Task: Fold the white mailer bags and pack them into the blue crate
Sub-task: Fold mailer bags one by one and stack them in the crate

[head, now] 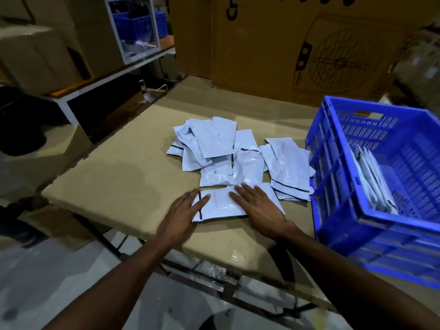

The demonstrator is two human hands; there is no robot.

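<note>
Head view: both hands (pixel 183 215) (pixel 258 207) flat on mailer bag (pixel 220 206).

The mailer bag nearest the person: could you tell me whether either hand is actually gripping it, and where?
Neither grips it. The left hand and right hand press flat on the mailer bag, fingers straight.

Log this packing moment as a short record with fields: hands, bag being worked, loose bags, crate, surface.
left hand: open, fingers flat on the left end of the nearest bag
right hand: open, fingers flat on the right part of the same bag
bag being worked: white mailer bag lying flat at the near edge of the pile
loose bags: overlapping heap of white mailer bags beyond the hands
crate: blue crate to the right of the pile
packed bags: stood on edge against the crate's left wall
surface: cardboard sheet over a table
</note>
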